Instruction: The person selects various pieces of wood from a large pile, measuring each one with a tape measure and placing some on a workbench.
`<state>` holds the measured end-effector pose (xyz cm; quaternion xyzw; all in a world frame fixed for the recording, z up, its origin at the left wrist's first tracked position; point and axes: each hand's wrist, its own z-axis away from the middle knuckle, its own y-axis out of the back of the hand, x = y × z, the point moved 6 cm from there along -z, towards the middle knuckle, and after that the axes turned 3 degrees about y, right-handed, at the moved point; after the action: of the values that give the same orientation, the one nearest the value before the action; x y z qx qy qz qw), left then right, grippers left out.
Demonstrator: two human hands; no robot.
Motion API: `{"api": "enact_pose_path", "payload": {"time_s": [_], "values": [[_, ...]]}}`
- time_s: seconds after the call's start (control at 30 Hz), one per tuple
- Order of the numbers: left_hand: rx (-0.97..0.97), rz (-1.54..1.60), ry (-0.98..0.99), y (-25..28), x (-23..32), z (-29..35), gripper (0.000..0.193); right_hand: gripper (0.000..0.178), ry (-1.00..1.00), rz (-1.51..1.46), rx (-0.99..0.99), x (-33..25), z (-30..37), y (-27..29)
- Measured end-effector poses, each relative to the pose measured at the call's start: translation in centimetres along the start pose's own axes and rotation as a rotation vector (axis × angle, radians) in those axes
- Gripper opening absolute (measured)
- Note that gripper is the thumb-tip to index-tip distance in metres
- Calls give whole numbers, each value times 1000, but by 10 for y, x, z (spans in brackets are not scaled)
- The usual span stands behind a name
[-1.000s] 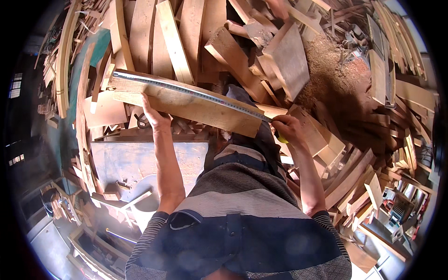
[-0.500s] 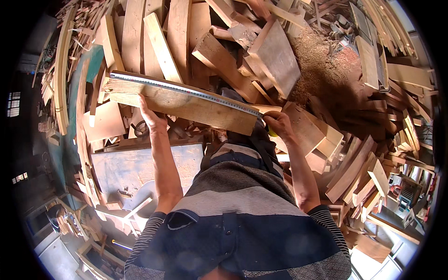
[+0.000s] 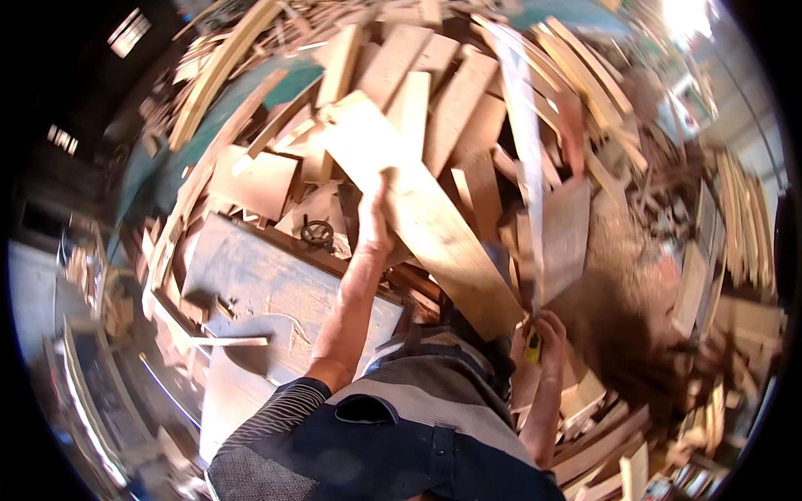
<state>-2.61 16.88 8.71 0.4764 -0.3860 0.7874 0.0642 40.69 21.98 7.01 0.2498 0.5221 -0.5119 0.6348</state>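
A pale wooden plank slants from the upper left down toward my body. My left hand grips its left edge, with the thumb on the upper face and the other fingers hidden beneath. Beside the plank's near end, my right hand is closed around a yellow tape measure. Its long metal blade stands out from the case toward the far side, smeared by motion and apart from the plank's far end.
Offcuts and boards lie heaped beyond the plank. To the left is a dusty flat machine table, with a black handwheel by its far edge. Sawdust covers ground on the right. More strips lean at the far right.
The tape blade has come off the plank's edge and swung out to the right. The plank has turned, its near end now closer to my body. My view has shifted too.
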Motion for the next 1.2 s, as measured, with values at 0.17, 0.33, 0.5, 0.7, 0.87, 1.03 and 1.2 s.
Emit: {"api": "enact_pose_path", "payload": {"time_s": [0.17,0.33,0.5,0.7,0.87,1.03,1.2], "values": [[116,-18,-125,21,-6,37,66,20,32,-46,61,-4,-20,-6],[113,-275,-238,0,-21,82,62,17,-35,-69,99,45,-45,84],[86,-426,-228,-15,-20,124,76,20,-310,-211,4,54,-28,84],[97,-479,-284,-32,-23,184,78,25,-546,-128,-77,76,-5,109],[39,-468,-181,-54,-53,246,80,14,-580,-237,-169,68,46,102],[-157,-346,-355,-81,-65,312,72,51,-522,-135,-511,42,78,90],[-173,-315,-454,-70,-67,358,70,56,4,324,-665,-26,121,36]]}}
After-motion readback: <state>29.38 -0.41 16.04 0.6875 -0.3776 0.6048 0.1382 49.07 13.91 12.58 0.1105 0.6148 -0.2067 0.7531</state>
